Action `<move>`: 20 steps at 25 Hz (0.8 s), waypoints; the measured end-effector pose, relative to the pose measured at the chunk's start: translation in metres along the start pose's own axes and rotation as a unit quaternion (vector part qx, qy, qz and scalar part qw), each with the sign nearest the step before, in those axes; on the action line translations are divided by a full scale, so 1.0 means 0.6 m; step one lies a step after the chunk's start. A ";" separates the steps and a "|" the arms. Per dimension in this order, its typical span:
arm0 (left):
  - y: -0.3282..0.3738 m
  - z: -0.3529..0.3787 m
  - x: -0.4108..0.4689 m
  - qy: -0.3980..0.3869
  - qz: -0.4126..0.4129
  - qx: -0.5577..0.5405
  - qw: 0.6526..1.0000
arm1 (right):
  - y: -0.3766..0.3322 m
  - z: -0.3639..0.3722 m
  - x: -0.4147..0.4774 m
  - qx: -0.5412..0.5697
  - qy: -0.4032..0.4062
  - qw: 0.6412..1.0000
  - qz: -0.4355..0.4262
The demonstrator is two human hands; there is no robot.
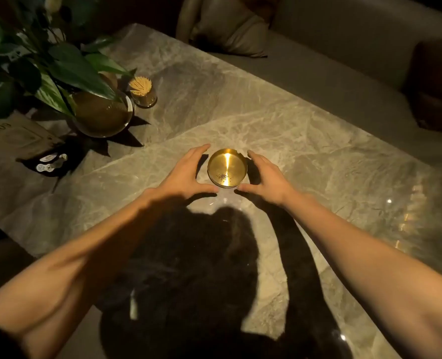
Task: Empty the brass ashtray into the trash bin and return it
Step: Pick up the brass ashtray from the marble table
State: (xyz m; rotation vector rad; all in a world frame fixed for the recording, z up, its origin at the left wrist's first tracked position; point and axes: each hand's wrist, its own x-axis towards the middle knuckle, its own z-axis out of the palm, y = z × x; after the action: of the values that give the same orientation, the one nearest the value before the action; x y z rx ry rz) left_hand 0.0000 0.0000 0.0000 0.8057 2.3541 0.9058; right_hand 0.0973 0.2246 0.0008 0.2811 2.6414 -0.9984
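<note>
A round brass ashtray [227,168] stands on the grey marble table [318,156], with a few dark specks of ash near its front rim. My left hand [186,174] curves around its left side, fingers spread, thumb below the rim. On the right side my right hand [265,174] mirrors it. Both hands sit close to the ashtray with a thin dark gap showing, so neither grips it. No trash bin is in view.
A leafy potted plant in a round bowl [102,115] stands at the back left, next to a glass toothpick holder [143,93]. A card and a small dark item [50,161] lie at the left edge. A sofa with a cushion [230,27] runs behind the table.
</note>
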 end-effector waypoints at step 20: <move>0.035 0.022 0.031 0.007 0.024 -0.009 1.000 | 0.019 -0.016 -0.015 0.078 0.060 0.995 0.005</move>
State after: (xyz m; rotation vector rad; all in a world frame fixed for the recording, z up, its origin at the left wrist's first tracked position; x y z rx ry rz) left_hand 0.0023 0.0311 0.0023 0.8539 2.3440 0.9549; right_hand 0.1066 0.2386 0.0038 0.4014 2.6673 -1.2238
